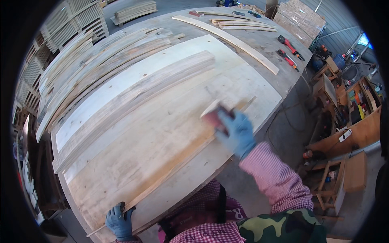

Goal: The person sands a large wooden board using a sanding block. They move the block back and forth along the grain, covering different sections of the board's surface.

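A long, narrow wooden strip (pixel 174 166) lies slantwise across the pale board (pixel 142 141) on the worktable. My left hand (pixel 118 222), in a blue glove, closes around the strip near its lower left end, thumb and fingers on either side. Farther up the strip, my right hand (pixel 239 133), gloved too, grips a reddish-brown sanding block (pixel 211 117) with a pale edge. Motion blurs the block and fingertips. The block is at the strip's far part and covers some of it; whether it presses on the wood, I cannot tell.
Beyond the strip lies a row of stacked slats (pixel 137 95); rough boards (pixel 101 67) are piled farther left. A long curved slat (pixel 231 38) and red power tools (pixel 288 46) occupy the far side. Wooden crates (pixel 344 129) with tools stand on the right floor.
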The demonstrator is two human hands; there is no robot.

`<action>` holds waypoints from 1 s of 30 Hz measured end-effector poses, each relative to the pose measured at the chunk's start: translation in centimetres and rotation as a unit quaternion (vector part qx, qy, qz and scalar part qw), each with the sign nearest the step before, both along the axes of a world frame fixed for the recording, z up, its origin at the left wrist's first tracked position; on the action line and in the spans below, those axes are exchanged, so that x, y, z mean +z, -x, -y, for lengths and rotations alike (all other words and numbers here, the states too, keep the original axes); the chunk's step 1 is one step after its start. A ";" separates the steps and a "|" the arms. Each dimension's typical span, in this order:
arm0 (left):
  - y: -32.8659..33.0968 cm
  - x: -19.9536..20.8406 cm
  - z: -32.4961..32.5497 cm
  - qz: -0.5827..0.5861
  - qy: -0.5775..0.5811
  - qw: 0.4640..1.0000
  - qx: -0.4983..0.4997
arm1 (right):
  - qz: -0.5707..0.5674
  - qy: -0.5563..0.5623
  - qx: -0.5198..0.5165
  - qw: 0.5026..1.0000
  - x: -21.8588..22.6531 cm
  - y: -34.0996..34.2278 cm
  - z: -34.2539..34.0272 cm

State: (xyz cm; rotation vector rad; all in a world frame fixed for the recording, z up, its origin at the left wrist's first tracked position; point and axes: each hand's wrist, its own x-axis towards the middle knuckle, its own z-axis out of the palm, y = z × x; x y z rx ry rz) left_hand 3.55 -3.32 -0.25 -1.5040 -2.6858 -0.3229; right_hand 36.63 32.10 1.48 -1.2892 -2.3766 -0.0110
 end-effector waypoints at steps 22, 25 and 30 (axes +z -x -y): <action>1.2 -0.3 -0.4 -0.029 -0.022 0.999 -0.012 | 0.029 0.060 0.122 0.990 1.7 6.1 7.4; 1.0 -0.3 -0.5 -0.037 -0.016 0.999 -0.004 | 0.033 0.073 0.118 0.990 2.2 3.8 2.7; 0.5 -0.4 -1.3 0.007 0.008 1.000 0.004 | 0.171 0.030 -0.279 0.944 -0.3 -10.5 -12.6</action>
